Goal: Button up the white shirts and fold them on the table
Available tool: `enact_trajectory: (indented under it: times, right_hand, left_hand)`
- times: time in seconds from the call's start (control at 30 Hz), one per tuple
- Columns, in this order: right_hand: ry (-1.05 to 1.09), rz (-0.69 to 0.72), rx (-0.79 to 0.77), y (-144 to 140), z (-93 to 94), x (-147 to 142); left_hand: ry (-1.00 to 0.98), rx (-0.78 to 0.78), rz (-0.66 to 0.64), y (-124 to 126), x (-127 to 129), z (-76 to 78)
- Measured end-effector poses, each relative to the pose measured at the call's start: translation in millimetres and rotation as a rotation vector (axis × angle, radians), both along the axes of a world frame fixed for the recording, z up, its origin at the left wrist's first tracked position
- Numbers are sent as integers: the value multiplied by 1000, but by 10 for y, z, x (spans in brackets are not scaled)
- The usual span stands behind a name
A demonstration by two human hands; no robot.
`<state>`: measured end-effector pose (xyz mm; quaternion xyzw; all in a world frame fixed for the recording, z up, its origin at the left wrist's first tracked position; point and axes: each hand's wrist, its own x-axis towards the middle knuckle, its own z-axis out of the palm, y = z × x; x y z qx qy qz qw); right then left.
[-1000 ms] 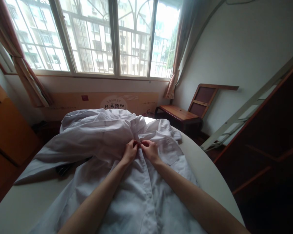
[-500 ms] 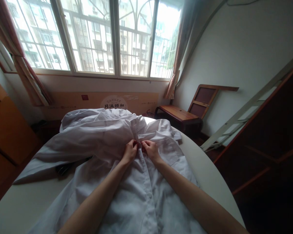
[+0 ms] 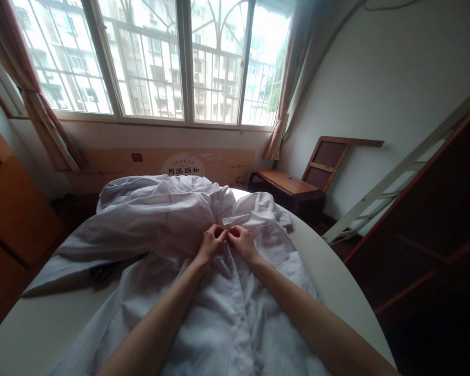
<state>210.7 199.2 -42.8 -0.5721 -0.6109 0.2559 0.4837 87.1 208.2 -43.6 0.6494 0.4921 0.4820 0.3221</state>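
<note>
A white button-front coat (image 3: 211,308) lies spread and wrinkled over a round white table (image 3: 337,282). Its button strip runs down the middle, with small buttons showing near the front. My left hand (image 3: 211,241) pinches the coat's front edge at the upper part of this strip. Facing it, my right hand (image 3: 241,241) pinches the same spot, and the fingertips of both hands meet. Whatever button or buttonhole sits between the fingers is hidden. One sleeve (image 3: 97,240) stretches out to the left.
A dark object (image 3: 105,269) lies partly under the sleeve on the table. Beyond stand a wooden bench (image 3: 288,180) and a long printed cardboard box (image 3: 141,162) below the barred window. A white ladder (image 3: 368,203) leans at the right, and orange cabinets (image 3: 15,209) stand left.
The fingertips of my two hands have come together from slightly apart, the left hand shifting a little right. The coat lies almost as before.
</note>
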Motion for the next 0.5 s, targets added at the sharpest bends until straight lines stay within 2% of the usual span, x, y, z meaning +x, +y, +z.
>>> enact_trajectory:
  times: [0.23,0.5]
  right_hand:
    - [34,6,-27,-3,-11,-15]
    - [48,18,-41,-10,-3,-17]
  left_hand:
    - [17,59,12,0,8,-42]
    - [59,69,28,-49,11,21]
